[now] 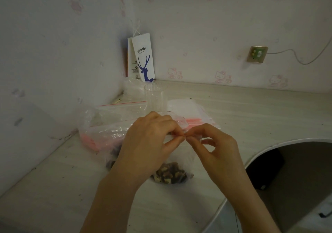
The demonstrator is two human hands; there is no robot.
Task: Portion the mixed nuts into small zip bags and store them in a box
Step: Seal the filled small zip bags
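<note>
A small clear zip bag (181,153) hangs upright over the desk with mixed nuts (170,174) heaped in its bottom. My left hand (150,143) pinches the bag's top strip at the middle. Beside it, my right hand (213,143) pinches the same strip, fingertips almost touching the left ones. Behind my left hand lies a large clear bag (104,130) with a red zip line and dark nuts inside, partly hidden. A stack of empty small zip bags (194,116) with pink strips lies behind my hands.
A clear plastic cup (155,98) stands behind the bags. A white paper coffee bag (142,60) leans in the wall corner. The desk (251,110) has a curved cutout at the right. A wall socket (256,54) with a cable is at the back right.
</note>
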